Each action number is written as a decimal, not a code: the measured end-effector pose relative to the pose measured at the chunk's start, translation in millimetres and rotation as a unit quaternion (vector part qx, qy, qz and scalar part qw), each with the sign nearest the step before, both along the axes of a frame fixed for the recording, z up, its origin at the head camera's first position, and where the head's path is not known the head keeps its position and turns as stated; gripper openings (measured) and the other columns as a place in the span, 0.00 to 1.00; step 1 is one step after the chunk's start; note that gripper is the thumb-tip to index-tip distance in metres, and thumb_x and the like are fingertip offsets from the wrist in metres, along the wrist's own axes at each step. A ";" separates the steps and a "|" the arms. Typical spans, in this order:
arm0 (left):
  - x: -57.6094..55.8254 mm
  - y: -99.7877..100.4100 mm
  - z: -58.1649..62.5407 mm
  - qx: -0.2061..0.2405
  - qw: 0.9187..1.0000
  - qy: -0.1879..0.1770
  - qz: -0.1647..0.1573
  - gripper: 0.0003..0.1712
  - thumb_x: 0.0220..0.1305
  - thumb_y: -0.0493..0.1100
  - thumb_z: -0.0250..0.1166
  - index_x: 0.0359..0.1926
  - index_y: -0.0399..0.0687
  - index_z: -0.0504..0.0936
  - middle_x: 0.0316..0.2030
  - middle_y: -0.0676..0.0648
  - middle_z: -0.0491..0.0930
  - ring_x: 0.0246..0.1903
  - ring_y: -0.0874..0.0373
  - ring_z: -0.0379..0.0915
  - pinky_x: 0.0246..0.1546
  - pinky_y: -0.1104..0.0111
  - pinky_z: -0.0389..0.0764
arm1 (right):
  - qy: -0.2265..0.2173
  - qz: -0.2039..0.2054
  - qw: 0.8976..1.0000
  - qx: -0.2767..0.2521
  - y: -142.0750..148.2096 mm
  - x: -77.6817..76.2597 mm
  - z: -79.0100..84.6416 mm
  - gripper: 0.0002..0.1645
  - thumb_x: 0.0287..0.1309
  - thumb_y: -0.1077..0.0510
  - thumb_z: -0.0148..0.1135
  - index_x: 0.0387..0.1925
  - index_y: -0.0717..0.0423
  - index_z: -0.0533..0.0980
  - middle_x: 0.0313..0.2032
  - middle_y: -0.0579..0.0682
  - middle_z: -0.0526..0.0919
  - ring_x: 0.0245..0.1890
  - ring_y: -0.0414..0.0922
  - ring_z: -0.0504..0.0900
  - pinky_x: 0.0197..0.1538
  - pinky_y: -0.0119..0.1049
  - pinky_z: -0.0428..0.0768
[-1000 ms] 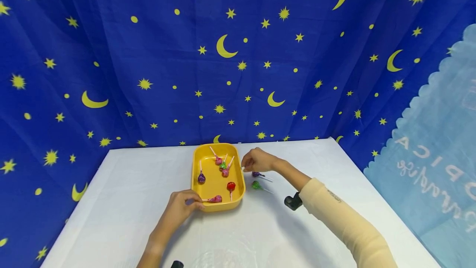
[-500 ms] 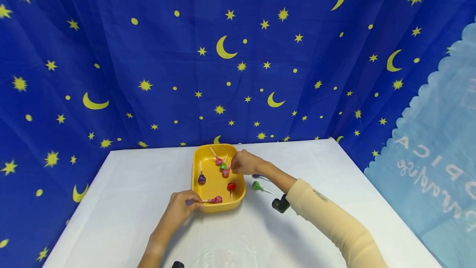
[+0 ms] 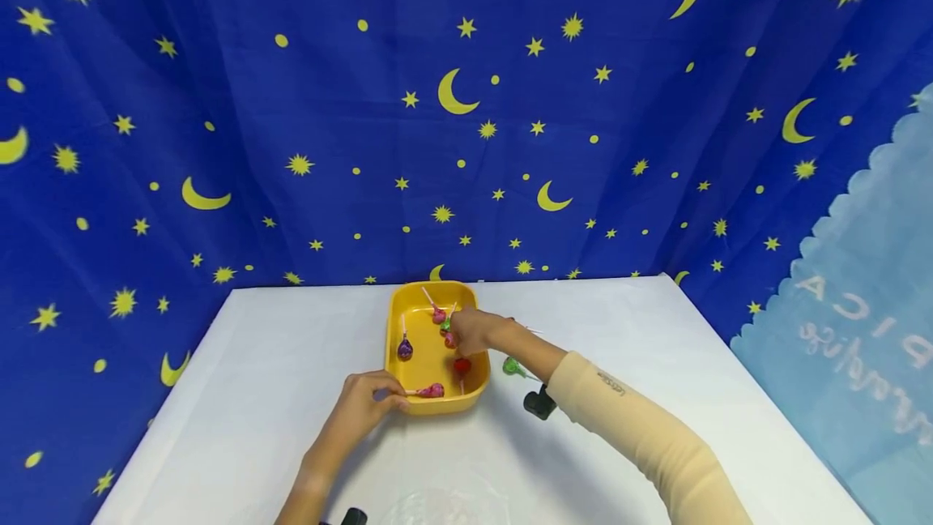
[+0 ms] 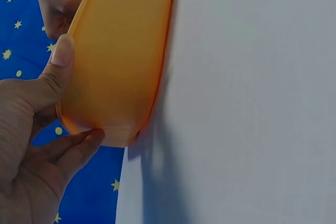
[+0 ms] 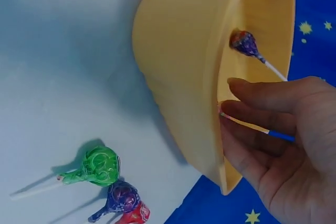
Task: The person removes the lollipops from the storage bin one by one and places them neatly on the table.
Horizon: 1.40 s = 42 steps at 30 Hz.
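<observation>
My left hand [image 3: 368,402] grips the near left corner of a yellow plastic tray [image 3: 392,322], thumb over the rim and fingers against the outer wall [image 4: 115,66]. Inside it lie a purple lollipop [image 3: 405,348], a red one [image 3: 462,365], a green one [image 3: 445,326] and several pink lollipops, one pink lollipop [image 3: 432,390] beside my left fingers. My right hand [image 3: 474,330] reaches over the right rim, fingertips close to a pink lollipop [image 3: 450,340]. In the right wrist view, thumb and fingers [image 5: 262,95] stand slightly apart with nothing seen pinched between them.
On the white table [image 3: 291,347], right of the tray, lie a green lollipop [image 3: 513,366], a purple lollipop [image 5: 123,196] and a red lollipop [image 5: 136,214]. A blue curtain [image 3: 328,144] with stars and moons stands behind, and a light blue cloth [image 3: 860,282] hangs at the right.
My right hand has moved left from outside the tray's right rim to above its inside, near the pink lollipop. The left hand keeps its grip on the tray.
</observation>
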<state>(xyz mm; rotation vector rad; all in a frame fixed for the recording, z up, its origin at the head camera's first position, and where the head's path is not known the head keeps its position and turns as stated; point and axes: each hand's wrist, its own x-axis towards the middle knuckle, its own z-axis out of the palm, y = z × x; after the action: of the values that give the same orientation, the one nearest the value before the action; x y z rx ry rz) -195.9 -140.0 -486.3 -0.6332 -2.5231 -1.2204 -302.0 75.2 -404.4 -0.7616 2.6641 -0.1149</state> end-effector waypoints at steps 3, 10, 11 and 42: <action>-2.8 1.7 0.7 -0.003 1.000 0.004 -0.010 0.05 0.46 0.42 0.75 0.26 0.50 0.87 0.28 0.56 0.86 0.32 0.60 0.82 0.44 0.61 0.83 | 0.008 -0.005 0.999 0.033 -1.1 0.9 -2.1 0.12 0.56 0.53 0.71 0.28 0.53 0.76 0.26 0.46 0.74 0.28 0.41 0.72 0.29 0.26 0.72; -2.5 2.0 1.3 -0.010 1.000 0.002 -0.011 0.04 0.47 0.43 0.75 0.26 0.51 0.87 0.28 0.56 0.86 0.33 0.59 0.82 0.43 0.60 0.82 | 0.000 0.001 0.998 0.059 -3.5 4.1 -6.3 0.09 0.56 0.57 0.70 0.28 0.53 0.76 0.27 0.47 0.72 0.22 0.39 0.72 0.25 0.25 0.72; -2.3 1.9 1.4 -0.011 1.000 0.002 -0.010 0.04 0.47 0.43 0.75 0.26 0.51 0.87 0.28 0.56 0.86 0.33 0.59 0.82 0.43 0.60 0.82 | -0.002 0.004 0.998 0.058 -3.7 4.5 -7.0 0.09 0.55 0.57 0.70 0.28 0.53 0.76 0.26 0.47 0.72 0.22 0.39 0.72 0.24 0.24 0.72; 0.5 -2.5 2.8 -0.006 1.000 -0.009 -0.020 0.03 0.49 0.42 0.74 0.26 0.49 0.87 0.28 0.56 0.85 0.33 0.59 0.82 0.44 0.61 0.82 | -0.022 0.116 0.991 -0.063 1.6 0.4 -34.3 0.13 0.54 0.66 0.70 0.41 0.51 0.85 0.33 0.42 0.87 0.32 0.32 0.78 0.41 0.22 0.78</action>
<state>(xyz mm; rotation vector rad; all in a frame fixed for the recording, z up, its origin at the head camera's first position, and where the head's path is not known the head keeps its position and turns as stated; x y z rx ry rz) -195.5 -142.6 -483.5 -0.6805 -2.5461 -1.2302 -301.5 76.8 -438.7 -1.0891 2.5238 -0.2388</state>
